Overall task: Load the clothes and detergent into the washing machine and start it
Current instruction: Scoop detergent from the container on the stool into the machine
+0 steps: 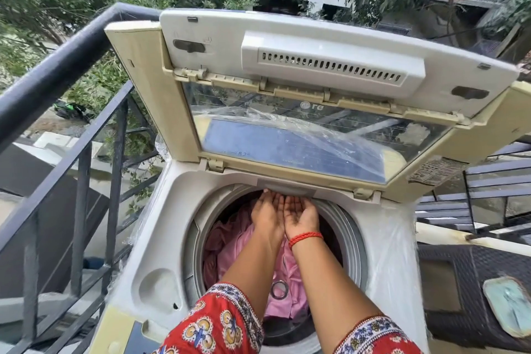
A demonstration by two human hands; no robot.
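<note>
A top-loading washing machine [138,241] stands in front of me with its folding lid [316,66] raised. Pink clothes [230,247] lie inside the round drum. Both my arms reach over the drum toward its far rim. My left hand [267,214] and my right hand [300,215] sit side by side, fingers extended and touching the grey panel under the lid hinge. Neither hand holds anything. My right wrist wears a red thread band. No detergent is in view.
A black metal railing [86,129] runs along the left of the machine. A dark woven surface [474,282] with a pale green item [508,304] on it lies at the right. Clear plastic wrap covers the machine's sides. Trees and a building stand beyond.
</note>
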